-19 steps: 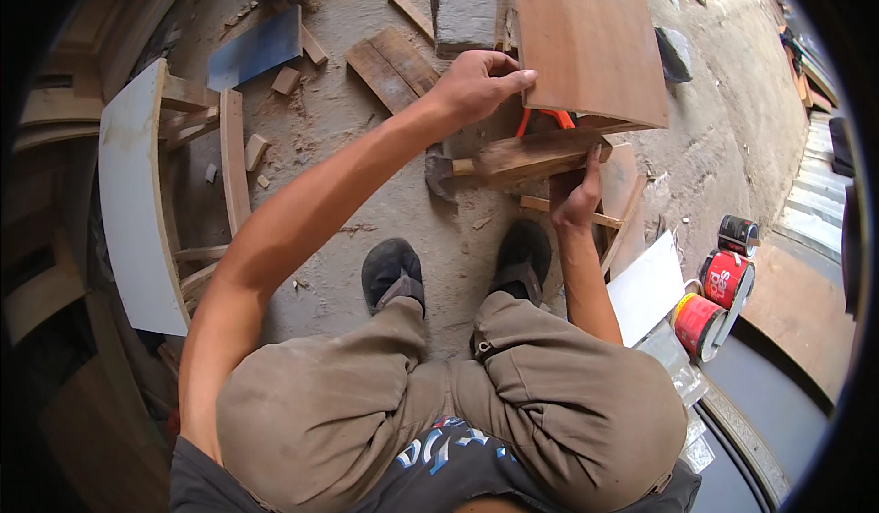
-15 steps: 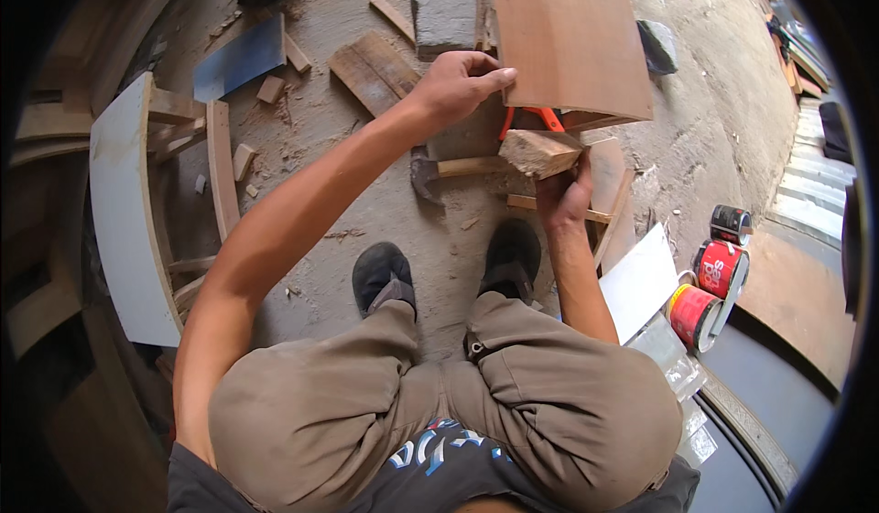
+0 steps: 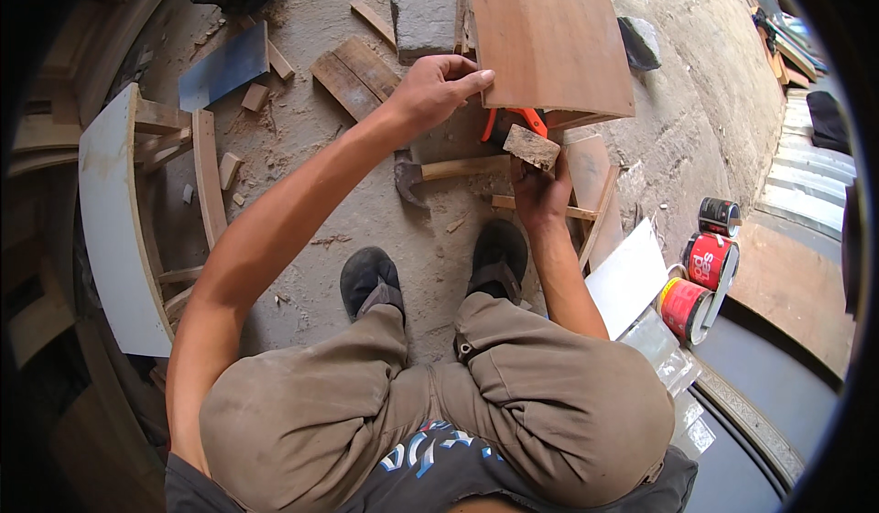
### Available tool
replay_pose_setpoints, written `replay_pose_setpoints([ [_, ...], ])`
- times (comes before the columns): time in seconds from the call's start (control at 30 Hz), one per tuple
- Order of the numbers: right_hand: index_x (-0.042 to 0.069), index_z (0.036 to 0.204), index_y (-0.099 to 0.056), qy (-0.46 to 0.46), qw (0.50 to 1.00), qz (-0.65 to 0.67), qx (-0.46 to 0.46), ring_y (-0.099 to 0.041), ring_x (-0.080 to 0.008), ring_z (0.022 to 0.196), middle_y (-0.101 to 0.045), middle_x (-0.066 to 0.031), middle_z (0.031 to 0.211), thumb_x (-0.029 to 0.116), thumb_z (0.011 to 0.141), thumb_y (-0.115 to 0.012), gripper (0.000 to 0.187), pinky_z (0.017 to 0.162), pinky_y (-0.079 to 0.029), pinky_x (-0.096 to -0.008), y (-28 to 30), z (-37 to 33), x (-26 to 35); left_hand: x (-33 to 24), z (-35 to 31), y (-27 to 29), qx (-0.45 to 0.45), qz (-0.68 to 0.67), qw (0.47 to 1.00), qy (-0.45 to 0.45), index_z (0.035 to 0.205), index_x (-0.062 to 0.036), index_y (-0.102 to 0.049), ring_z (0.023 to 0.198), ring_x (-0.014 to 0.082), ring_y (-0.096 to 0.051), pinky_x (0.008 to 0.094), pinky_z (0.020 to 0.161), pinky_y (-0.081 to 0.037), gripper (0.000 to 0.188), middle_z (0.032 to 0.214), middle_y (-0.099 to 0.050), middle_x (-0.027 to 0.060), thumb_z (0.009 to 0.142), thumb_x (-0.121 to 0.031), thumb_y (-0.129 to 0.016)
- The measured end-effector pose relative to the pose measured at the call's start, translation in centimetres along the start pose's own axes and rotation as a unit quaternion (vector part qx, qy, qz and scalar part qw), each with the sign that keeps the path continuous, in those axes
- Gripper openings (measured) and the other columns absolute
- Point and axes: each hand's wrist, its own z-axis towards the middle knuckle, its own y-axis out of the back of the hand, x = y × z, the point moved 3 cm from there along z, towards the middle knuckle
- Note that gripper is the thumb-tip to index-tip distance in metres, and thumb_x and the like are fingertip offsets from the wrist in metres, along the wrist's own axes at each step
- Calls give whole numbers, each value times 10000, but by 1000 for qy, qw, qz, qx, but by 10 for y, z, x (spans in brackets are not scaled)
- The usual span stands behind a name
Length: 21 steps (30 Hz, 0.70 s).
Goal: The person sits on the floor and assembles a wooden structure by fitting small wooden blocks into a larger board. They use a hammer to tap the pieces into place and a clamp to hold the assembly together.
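Note:
My left hand (image 3: 439,90) is closed at the near left corner of a brown plywood panel (image 3: 549,37), thumb and fingers pinching its edge. Just below the panel, my right hand (image 3: 542,188) grips a short wood block (image 3: 531,147), its rough cut end turned up toward me. Behind the block, under the panel's edge, orange handles (image 3: 524,117) of a tool show in part. A claw hammer (image 3: 458,168) lies on the ground between my hands, the end of its handle close to the block. What supports the panel underneath is mostly hidden.
A grey concrete block (image 3: 426,14) stands at the panel's left, a stone (image 3: 639,42) at its right. Wood offcuts (image 3: 352,78) and a blue board (image 3: 222,66) lie to the left, near a white-faced wooden frame (image 3: 119,229). Several cans (image 3: 685,310) stand at right.
The wood block in my right hand has tipped, so its cut end now faces me more squarely. My left hand stays at the panel's corner. The whole view has shifted slightly.

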Motion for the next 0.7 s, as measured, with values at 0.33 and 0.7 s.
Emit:
replay_pose_setpoints([
  [0.33, 123, 1292, -570, -65, 996, -58, -27, -609, -211, 1137, -640, -60, 1224, 516, 1021, -504, 482, 954, -536, -355, 3, 1, -13, 2, 0, -3, -10, -14, 1000, -4, 1209, -23, -654, 1040, 123, -635, 301, 851, -533, 464, 1125, -686, 47, 966, -419, -665],
  [0.7, -50, 1282, -548, -312, 941, 83, 100, -693, -213, 905, -645, -195, 1091, 551, 996, -531, 666, 697, -630, -231, -1, -9, -24, -8, -5, -11, -26, -37, 999, 2, 1343, 12, -522, 1126, 172, -610, 330, 894, -513, 587, 1235, -646, 115, 970, -424, -650],
])
